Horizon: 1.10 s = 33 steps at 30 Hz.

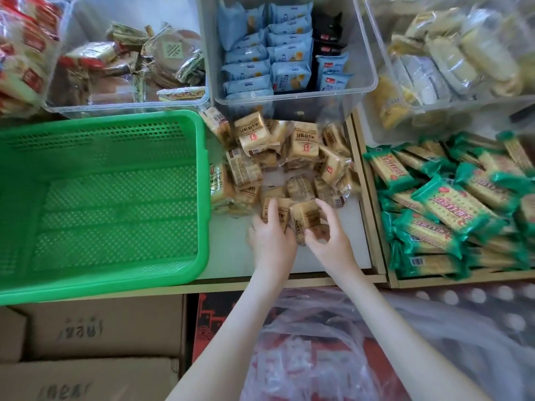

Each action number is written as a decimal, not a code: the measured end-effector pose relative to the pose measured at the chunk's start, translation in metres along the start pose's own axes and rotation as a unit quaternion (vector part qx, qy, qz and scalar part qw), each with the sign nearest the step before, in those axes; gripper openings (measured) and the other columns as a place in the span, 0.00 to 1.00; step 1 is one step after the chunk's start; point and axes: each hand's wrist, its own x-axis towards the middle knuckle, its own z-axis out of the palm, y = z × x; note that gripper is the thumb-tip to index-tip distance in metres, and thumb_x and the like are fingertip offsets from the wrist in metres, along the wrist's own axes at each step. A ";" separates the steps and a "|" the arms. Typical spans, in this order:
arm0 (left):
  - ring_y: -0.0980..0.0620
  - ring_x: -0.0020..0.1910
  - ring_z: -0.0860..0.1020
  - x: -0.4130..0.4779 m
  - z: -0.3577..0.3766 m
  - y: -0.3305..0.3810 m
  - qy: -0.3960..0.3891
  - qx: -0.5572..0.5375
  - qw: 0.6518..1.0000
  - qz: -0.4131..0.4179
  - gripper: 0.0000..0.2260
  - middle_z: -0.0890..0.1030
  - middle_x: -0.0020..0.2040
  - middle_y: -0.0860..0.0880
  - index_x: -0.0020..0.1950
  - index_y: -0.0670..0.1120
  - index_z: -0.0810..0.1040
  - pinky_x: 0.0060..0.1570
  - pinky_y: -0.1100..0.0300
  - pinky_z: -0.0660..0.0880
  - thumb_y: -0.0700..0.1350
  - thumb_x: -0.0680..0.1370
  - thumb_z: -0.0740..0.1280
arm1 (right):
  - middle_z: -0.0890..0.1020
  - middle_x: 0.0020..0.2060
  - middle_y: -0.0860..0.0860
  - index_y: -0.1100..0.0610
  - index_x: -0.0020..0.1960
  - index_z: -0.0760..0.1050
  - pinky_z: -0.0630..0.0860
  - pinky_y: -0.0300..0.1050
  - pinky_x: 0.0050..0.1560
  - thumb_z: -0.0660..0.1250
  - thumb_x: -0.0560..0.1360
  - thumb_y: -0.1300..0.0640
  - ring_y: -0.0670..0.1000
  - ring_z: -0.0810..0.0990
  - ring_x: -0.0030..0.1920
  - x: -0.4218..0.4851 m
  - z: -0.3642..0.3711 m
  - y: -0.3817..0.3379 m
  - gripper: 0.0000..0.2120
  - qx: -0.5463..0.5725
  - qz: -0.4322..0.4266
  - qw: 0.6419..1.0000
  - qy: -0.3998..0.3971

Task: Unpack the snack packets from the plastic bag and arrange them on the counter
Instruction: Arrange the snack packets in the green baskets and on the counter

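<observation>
On counter [228, 250], beside green basket [101, 120]: grips one snack packet [278, 212] with left hand [270, 241], another packet [307, 217] with right hand [333, 244]; heap [292, 151] just behind.

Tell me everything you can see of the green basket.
The green basket is a rectangular crate of glossy moulded plastic, its floor and walls perforated with small holes, its rim thick and rounded. It stands upright and empty on the left of the counter. The tan snack packets lie heaped against its right wall.

White counter [228, 257] edged in pale wood; cardboard boxes [101, 328] stacked below it.
</observation>
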 end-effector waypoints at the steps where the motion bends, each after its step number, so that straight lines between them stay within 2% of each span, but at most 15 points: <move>1: 0.48 0.54 0.75 -0.001 -0.005 0.001 -0.012 -0.078 0.997 -0.022 0.28 0.72 0.60 0.42 0.76 0.51 0.61 0.57 0.61 0.72 0.43 0.77 0.66 | 0.73 0.65 0.50 0.50 0.71 0.65 0.71 0.32 0.59 0.65 0.77 0.63 0.39 0.73 0.62 -0.001 0.000 -0.001 0.25 0.068 0.016 0.998 0.001; 3: 0.64 0.47 0.75 -0.003 -0.017 0.003 -0.059 -0.235 0.967 -0.074 0.29 0.75 0.57 0.52 0.74 0.54 0.63 0.45 0.76 0.71 0.42 0.76 0.67 | 0.76 0.64 0.53 0.53 0.70 0.67 0.75 0.39 0.57 0.65 0.76 0.61 0.46 0.76 0.62 -0.003 -0.001 -0.004 0.23 0.255 0.053 0.966 -0.008; 4: 0.65 0.46 0.76 -0.003 -0.021 0.004 -0.082 -0.291 0.950 -0.082 0.28 0.76 0.56 0.55 0.73 0.56 0.65 0.46 0.75 0.72 0.42 0.75 0.68 | 0.77 0.64 0.55 0.54 0.70 0.67 0.75 0.42 0.57 0.64 0.75 0.60 0.51 0.76 0.63 -0.004 -0.001 -0.004 0.24 0.324 0.064 0.944 -0.019; 6: 0.60 0.52 0.78 -0.002 -0.023 0.004 -0.108 -0.348 0.928 -0.074 0.25 0.78 0.59 0.55 0.68 0.60 0.68 0.57 0.63 0.75 0.46 0.73 0.69 | 0.76 0.66 0.56 0.56 0.72 0.66 0.74 0.46 0.62 0.63 0.76 0.59 0.55 0.75 0.66 -0.003 0.002 -0.006 0.24 0.379 0.062 0.922 -0.050; 9: 0.56 0.61 0.77 0.001 -0.031 0.006 -0.128 -0.400 0.906 -0.061 0.23 0.78 0.63 0.53 0.67 0.60 0.68 0.64 0.52 0.74 0.47 0.75 0.69 | 0.73 0.69 0.53 0.52 0.73 0.65 0.68 0.50 0.69 0.68 0.76 0.51 0.54 0.70 0.70 -0.001 0.007 -0.012 0.27 0.360 0.035 0.930 -0.066; 12: 0.57 0.60 0.78 0.006 -0.036 0.011 -0.149 -0.438 0.886 -0.019 0.26 0.77 0.64 0.52 0.70 0.59 0.65 0.57 0.58 0.76 0.43 0.76 0.69 | 0.72 0.70 0.50 0.49 0.74 0.63 0.65 0.50 0.70 0.65 0.78 0.49 0.51 0.68 0.71 0.000 0.004 -0.017 0.27 0.335 0.009 0.939 -0.080; 15: 0.57 0.61 0.77 0.017 -0.036 0.020 -0.168 -0.412 0.895 0.037 0.32 0.76 0.64 0.55 0.70 0.64 0.63 0.57 0.59 0.76 0.35 0.76 0.68 | 0.74 0.68 0.47 0.48 0.73 0.64 0.67 0.45 0.67 0.65 0.77 0.47 0.47 0.70 0.70 0.006 -0.007 -0.024 0.26 0.328 0.022 0.939 -0.103; 16: 0.55 0.62 0.77 0.021 -0.035 0.021 -0.161 -0.398 0.902 0.044 0.33 0.76 0.65 0.54 0.70 0.65 0.63 0.58 0.57 0.76 0.37 0.74 0.68 | 0.75 0.67 0.45 0.47 0.71 0.67 0.68 0.44 0.66 0.64 0.78 0.49 0.45 0.70 0.69 0.011 -0.012 -0.026 0.23 0.289 0.015 0.953 -0.094; 18: 0.52 0.62 0.77 0.027 -0.032 0.023 -0.142 -0.378 0.914 0.040 0.34 0.75 0.66 0.50 0.71 0.68 0.63 0.59 0.52 0.76 0.43 0.70 0.70 | 0.75 0.65 0.45 0.48 0.66 0.73 0.65 0.51 0.68 0.62 0.78 0.50 0.47 0.70 0.68 0.028 -0.024 -0.022 0.17 0.052 -0.057 0.997 0.018; 19: 0.52 0.62 0.76 0.029 -0.030 0.023 -0.134 -0.370 0.919 0.034 0.35 0.73 0.66 0.48 0.71 0.69 0.63 0.59 0.51 0.76 0.47 0.68 0.70 | 0.75 0.65 0.47 0.50 0.65 0.74 0.63 0.57 0.68 0.60 0.77 0.50 0.51 0.69 0.67 0.041 -0.031 -0.019 0.17 -0.110 -0.101 0.984 0.096; 21: 0.52 0.63 0.76 0.032 -0.024 0.023 -0.118 -0.364 0.924 0.015 0.36 0.71 0.68 0.48 0.70 0.71 0.62 0.58 0.51 0.77 0.52 0.65 0.70 | 0.72 0.68 0.55 0.53 0.68 0.71 0.57 0.62 0.68 0.61 0.76 0.54 0.58 0.66 0.68 0.066 -0.041 -0.016 0.21 -0.347 -0.161 0.905 0.186; 24: 0.52 0.63 0.75 0.034 -0.017 0.022 -0.100 -0.362 0.927 0.010 0.36 0.70 0.68 0.49 0.70 0.72 0.62 0.62 0.48 0.75 0.52 0.65 0.70 | 0.66 0.71 0.60 0.54 0.75 0.61 0.51 0.64 0.71 0.68 0.73 0.62 0.60 0.63 0.72 0.093 -0.043 -0.021 0.32 -0.520 -0.159 0.831 0.116; 26: 0.52 0.63 0.76 0.033 -0.014 0.022 -0.096 -0.378 0.921 0.008 0.35 0.70 0.69 0.49 0.69 0.72 0.63 0.58 0.51 0.77 0.48 0.67 0.71 | 0.70 0.66 0.60 0.54 0.75 0.58 0.54 0.62 0.71 0.69 0.72 0.63 0.59 0.68 0.67 0.101 -0.040 -0.022 0.35 -0.563 -0.130 0.811 0.089; 29: 0.53 0.63 0.76 0.027 -0.015 0.017 -0.095 -0.421 0.902 -0.002 0.33 0.69 0.70 0.48 0.67 0.70 0.63 0.52 0.60 0.78 0.42 0.70 0.70 | 0.77 0.55 0.57 0.56 0.70 0.66 0.63 0.59 0.63 0.73 0.69 0.61 0.59 0.74 0.57 0.092 -0.043 -0.019 0.31 -0.556 -0.147 0.803 0.154; 33: 0.56 0.58 0.78 0.012 -0.019 0.014 -0.133 -0.487 0.863 -0.020 0.30 0.73 0.67 0.49 0.69 0.63 0.62 0.48 0.63 0.77 0.34 0.77 0.67 | 0.77 0.56 0.58 0.58 0.66 0.69 0.61 0.58 0.63 0.74 0.69 0.55 0.59 0.71 0.60 0.042 -0.054 -0.021 0.28 -0.393 -0.078 0.886 0.233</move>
